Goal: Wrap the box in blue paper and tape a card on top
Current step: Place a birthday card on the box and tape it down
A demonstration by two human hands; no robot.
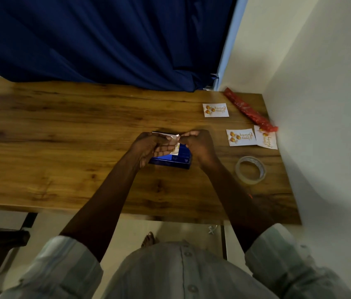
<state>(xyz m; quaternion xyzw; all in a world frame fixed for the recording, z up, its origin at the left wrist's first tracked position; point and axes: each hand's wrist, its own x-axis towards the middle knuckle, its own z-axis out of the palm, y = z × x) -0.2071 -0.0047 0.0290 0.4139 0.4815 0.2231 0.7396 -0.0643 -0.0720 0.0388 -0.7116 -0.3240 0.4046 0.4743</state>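
A box wrapped in blue paper [173,161] lies on the wooden table [62,130] at its middle. My left hand [151,146] and my right hand [200,145] hover just above the box, fingertips pinched together on a small piece of clear tape [175,137] stretched between them. A white card [176,149] with orange print shows under my left fingers, over the box top. Whether the card rests on the box or is held is hidden by my fingers.
A roll of clear tape [250,170] lies right of the box. Three more printed cards [215,110] [241,137] [266,138] sit at the far right, beside a red wrapped roll [249,110] along the wall. A dark blue curtain [105,39] hangs behind the table.
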